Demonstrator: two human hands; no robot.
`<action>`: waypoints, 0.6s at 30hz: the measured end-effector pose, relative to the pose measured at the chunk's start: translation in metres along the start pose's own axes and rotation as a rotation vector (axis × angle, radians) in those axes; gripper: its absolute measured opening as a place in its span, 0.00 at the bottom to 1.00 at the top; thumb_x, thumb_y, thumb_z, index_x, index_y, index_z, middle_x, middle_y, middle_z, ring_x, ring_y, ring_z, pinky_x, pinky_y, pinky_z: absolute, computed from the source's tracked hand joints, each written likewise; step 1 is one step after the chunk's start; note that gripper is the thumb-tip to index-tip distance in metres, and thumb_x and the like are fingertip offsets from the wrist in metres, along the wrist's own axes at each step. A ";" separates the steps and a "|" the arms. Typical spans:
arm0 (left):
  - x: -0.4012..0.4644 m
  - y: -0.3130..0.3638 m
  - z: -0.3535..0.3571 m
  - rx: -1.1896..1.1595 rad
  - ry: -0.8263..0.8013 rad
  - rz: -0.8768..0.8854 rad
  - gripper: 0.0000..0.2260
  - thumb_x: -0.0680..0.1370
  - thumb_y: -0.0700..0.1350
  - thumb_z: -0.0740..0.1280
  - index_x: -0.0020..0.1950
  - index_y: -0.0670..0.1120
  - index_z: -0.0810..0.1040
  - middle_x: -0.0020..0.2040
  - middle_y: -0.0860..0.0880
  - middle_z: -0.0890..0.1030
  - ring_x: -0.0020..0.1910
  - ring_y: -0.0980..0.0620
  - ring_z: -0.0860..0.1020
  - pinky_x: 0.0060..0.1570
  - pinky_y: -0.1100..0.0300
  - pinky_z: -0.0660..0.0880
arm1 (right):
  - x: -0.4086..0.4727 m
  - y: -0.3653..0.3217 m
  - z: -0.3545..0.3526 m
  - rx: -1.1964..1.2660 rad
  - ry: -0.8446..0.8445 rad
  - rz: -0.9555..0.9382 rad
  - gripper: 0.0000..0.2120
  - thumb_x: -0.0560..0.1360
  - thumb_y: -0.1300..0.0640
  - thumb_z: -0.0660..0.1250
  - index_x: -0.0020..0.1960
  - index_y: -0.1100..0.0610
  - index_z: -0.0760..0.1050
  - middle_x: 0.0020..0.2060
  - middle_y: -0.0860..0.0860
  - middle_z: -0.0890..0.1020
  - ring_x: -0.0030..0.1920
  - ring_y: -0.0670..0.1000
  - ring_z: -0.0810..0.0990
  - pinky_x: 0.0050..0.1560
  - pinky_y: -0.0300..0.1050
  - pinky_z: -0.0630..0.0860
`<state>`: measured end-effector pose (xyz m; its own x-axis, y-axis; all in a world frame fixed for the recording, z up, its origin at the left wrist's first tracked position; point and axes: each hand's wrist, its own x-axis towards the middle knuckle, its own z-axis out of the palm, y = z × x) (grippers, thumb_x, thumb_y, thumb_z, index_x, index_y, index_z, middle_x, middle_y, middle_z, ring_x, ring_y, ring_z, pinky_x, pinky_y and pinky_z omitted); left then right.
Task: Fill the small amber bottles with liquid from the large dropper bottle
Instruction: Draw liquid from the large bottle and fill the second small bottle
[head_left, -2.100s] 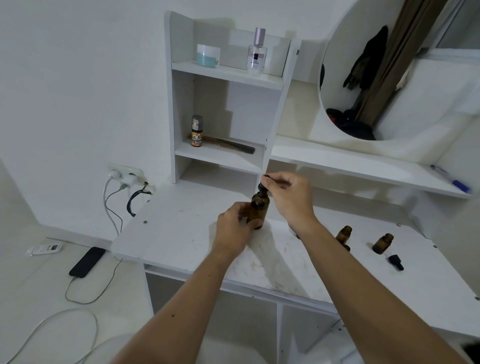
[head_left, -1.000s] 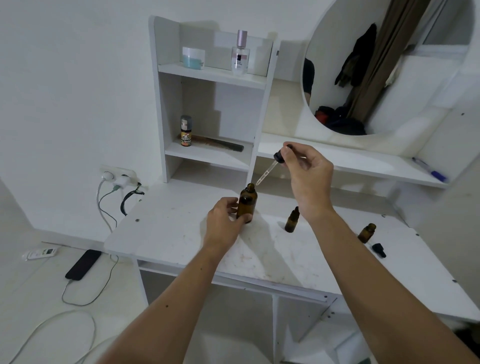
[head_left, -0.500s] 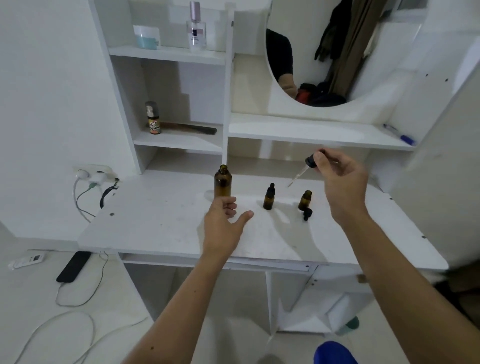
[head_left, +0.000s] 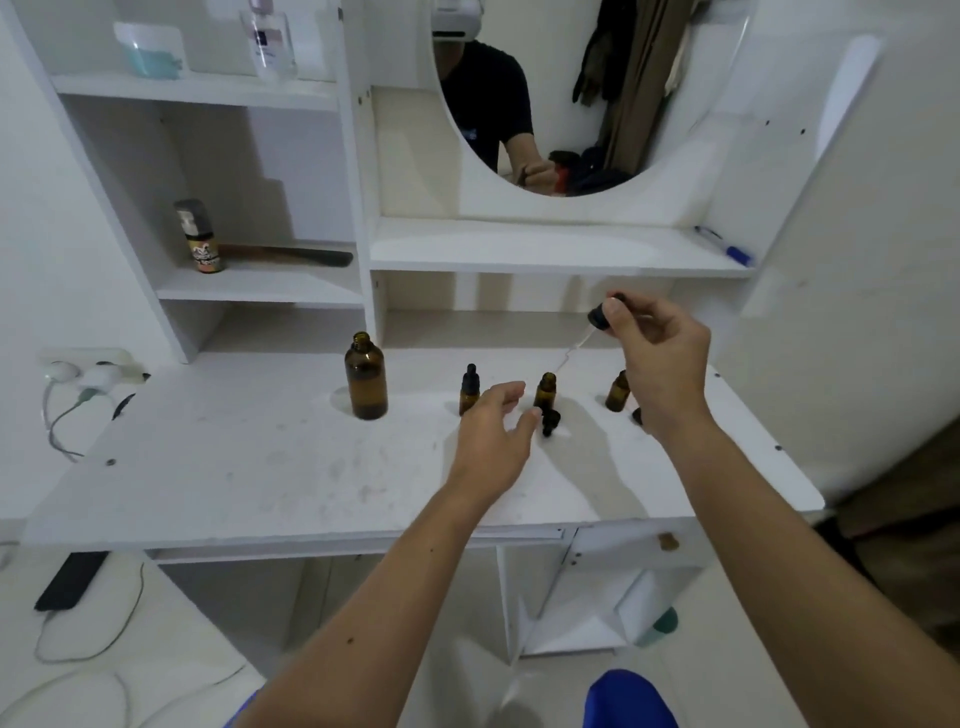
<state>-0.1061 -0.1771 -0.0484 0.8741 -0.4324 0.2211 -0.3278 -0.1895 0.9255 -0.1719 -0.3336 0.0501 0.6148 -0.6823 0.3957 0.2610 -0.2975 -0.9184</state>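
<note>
Over open small bottle (head_left: 545, 391) – dropper (head_left: 601, 318) newly arrived, left hand (head_left: 493, 441) nearer

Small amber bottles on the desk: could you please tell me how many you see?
3. One capped right of the large bottle, one open beyond the left hand, one partly behind the right hand. None seems hidden.

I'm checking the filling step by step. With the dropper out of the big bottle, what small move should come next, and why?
Probably lower the dropper tip into the open middle small bottle. The right hand holds it tilted just above that neck, the bottle's cap lies off beside it, and the open left hand is close enough to steady it.
</note>
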 end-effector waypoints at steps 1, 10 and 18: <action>0.005 -0.001 0.003 -0.010 0.005 0.000 0.20 0.82 0.47 0.69 0.73 0.44 0.74 0.69 0.50 0.78 0.69 0.54 0.76 0.70 0.58 0.72 | 0.001 0.001 0.001 -0.003 -0.006 0.002 0.07 0.81 0.58 0.74 0.58 0.56 0.85 0.47 0.48 0.89 0.51 0.44 0.89 0.53 0.34 0.80; 0.029 0.000 0.024 0.038 -0.005 0.035 0.16 0.80 0.46 0.72 0.67 0.45 0.79 0.60 0.52 0.82 0.60 0.55 0.80 0.65 0.54 0.77 | -0.001 0.017 0.009 -0.059 -0.092 0.046 0.08 0.81 0.57 0.74 0.59 0.58 0.85 0.48 0.51 0.90 0.49 0.41 0.89 0.32 0.27 0.74; 0.034 -0.006 0.025 0.025 0.006 -0.028 0.09 0.81 0.42 0.71 0.61 0.46 0.80 0.49 0.57 0.83 0.46 0.69 0.80 0.48 0.74 0.74 | -0.004 0.028 0.014 -0.056 -0.111 0.070 0.03 0.79 0.60 0.75 0.47 0.57 0.85 0.42 0.53 0.89 0.43 0.46 0.88 0.41 0.32 0.77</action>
<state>-0.0839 -0.2129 -0.0544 0.8853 -0.4210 0.1975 -0.3121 -0.2230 0.9235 -0.1561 -0.3297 0.0230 0.7093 -0.6256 0.3248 0.1742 -0.2908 -0.9408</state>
